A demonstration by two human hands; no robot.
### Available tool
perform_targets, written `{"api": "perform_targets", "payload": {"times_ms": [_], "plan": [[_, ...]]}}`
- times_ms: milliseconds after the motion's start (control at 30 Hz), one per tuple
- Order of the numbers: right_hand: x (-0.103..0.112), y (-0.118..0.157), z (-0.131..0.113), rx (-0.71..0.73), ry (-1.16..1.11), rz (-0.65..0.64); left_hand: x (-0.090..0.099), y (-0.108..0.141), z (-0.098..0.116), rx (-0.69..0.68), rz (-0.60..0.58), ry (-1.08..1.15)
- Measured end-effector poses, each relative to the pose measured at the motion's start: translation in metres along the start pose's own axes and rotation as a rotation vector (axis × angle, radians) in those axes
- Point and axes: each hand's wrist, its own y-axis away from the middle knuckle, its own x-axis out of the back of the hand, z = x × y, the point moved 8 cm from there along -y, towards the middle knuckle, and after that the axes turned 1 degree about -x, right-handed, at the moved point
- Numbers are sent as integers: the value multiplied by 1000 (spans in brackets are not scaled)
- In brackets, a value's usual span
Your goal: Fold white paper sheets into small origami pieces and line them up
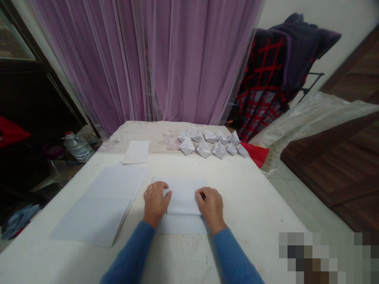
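Observation:
A white sheet of paper (183, 197) lies in front of me, partly folded over, with a crease running across near its lower part. At its left edge rests my left hand (155, 201), thumb and fingers apart, touching the paper. My right hand (211, 205) is closed at the right edge, thumb and curled fingers pinching the paper there. Several folded white paper boats (219, 150) stand in two rows at the far right of the table.
A stack of large white sheets (94, 201) lies on the left of the table (254, 221). Behind it is a smaller folded white paper (137, 152). Something red (256, 154) hangs by the right edge. A water bottle (78, 146) stands beyond the left edge, and a purple curtain (183, 63) hangs behind.

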Motion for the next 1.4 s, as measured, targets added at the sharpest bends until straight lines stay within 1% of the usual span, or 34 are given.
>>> {"api": "perform_targets", "payload": {"times_ms": [300, 433, 633, 733, 800, 900, 967, 1033, 1100, 1200, 1400], "plan": [[-3, 0, 5, -24, -75, 14, -4, -6, 4, -58, -90, -2], [-5, -1, 2, 7, -25, -35, -2, -10, 7, -93, -141, -32], [-3, -10, -6, 39, 108, -152, 1, -14, 13, -208, -233, -79], [2, -14, -22, 132, 225, -179, -1, -16, 13, -230, -270, -106], [1, -11, -39, 254, 232, -223, -2, -18, 13, -239, -277, -109], [-10, 5, -67, 471, 100, -354, -3, -20, 13, -240, -278, -103], [-15, 19, -79, 563, -7, -410, -3, -20, 12, -237, -277, -99], [-17, 28, -83, 607, -72, -410, -3, -20, 12, -236, -277, -93], [-16, 35, -85, 639, -79, -397, -3, -20, 12, -236, -277, -87], [-14, 43, -87, 668, -31, -407, -4, -20, 11, -232, -275, -84], [-10, 48, -90, 663, 33, -414, -6, -19, 9, -223, -276, -85]]}}
